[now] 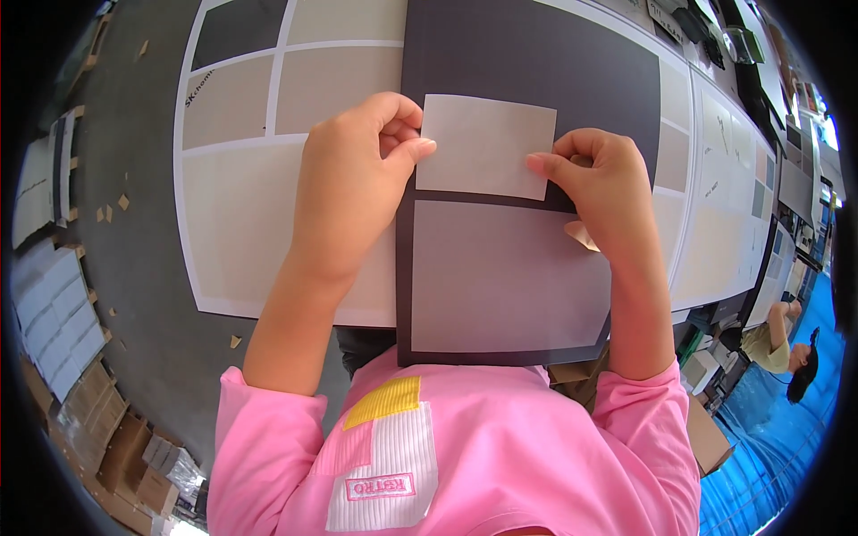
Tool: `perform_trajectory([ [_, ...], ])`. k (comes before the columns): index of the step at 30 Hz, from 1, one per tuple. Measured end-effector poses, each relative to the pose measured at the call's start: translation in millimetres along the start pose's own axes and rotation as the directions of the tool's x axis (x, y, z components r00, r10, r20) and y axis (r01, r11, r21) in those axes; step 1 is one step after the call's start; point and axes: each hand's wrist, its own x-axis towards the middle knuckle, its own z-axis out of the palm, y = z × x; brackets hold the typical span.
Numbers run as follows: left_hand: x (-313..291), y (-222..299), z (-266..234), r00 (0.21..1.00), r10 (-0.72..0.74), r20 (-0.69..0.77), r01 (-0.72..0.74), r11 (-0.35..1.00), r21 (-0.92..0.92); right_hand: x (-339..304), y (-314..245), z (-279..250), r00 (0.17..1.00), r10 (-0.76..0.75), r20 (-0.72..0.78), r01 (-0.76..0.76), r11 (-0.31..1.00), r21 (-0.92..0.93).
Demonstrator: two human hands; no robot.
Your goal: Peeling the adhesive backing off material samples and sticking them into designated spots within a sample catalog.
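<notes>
One small, pale grey rectangular sheet (487,143) is held near 12 o'clock of the view, over a large charcoal-dark flat board (590,62). Two bare hands are on it, apart from each other: the left hand (357,165) pinches its edge at 9 o'clock with thumb and forefinger, while the right hand (603,174) pinches its edge at 3 o'clock, thumb on the face. At the sheet's 6 o'clock, one larger mauve-grey rectangular panel (505,281) lies on the same board. One curled beige scrap (583,236) shows just beneath the right hand; whether that hand grips it, I cannot tell.

At the dark board's 9 o'clock is one white-bordered sample board (273,98) with five panels in sight: one blackish, four beige or cream. Two pink sleeves of one pink top (492,438) show toward 6 o'clock. Farther out, stacked white boxes (58,304) stand at 9 o'clock; between 3 and 4 o'clock is one co-worker (770,344) beside bright blue sheeting (778,438).
</notes>
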Motion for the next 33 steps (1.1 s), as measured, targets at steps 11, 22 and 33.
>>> perform_trajectory([
  [11,8,12,0,0.992,0.122,0.042,-0.129,0.95,0.283,8,21,0,0.846,-0.519,-0.121,0.335,0.694,-0.637],
  [22,-23,15,62,0.808,0.37,0.459,-0.579,0.641,0.503,120,4,-118,0.682,-0.583,-0.442,0.241,0.749,-0.617],
  [33,-19,19,63,0.799,0.412,0.439,-0.599,0.605,0.524,228,-53,-147,0.398,-0.879,-0.264,0.236,0.376,-0.896],
])
